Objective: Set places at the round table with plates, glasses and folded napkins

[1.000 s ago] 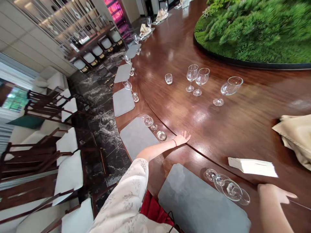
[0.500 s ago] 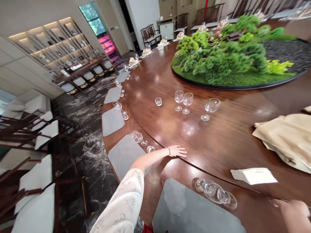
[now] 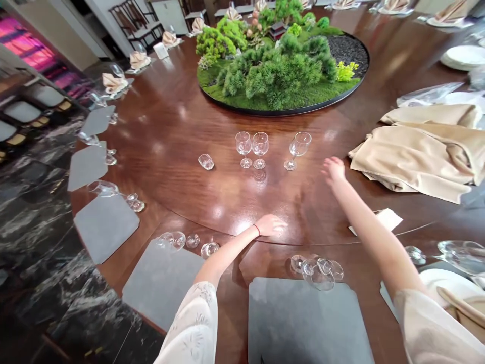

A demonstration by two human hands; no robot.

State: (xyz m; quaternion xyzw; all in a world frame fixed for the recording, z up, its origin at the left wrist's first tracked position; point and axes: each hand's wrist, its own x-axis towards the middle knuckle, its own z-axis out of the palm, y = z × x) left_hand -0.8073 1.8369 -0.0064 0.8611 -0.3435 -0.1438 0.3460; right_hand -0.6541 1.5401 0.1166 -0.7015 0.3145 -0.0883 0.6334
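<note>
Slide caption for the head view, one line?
Head view: left hand on the edge of the wooden turntable, right hand between three upright wine glasses and beige cloth.

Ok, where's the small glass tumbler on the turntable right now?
In the head view, the small glass tumbler lies on its side on the wooden turntable, left of the two upright wine glasses and beyond the person's left hand.

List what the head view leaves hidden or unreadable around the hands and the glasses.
All in the head view:
- left hand: palm hidden beneath the back of the hand
- right hand: palm turned away; contact with the table cannot be told
- white card: partly hidden by the right forearm
- tipped glasses: they overlap, so their count is unclear
- glasses at the right edge: cut off by the frame
</note>
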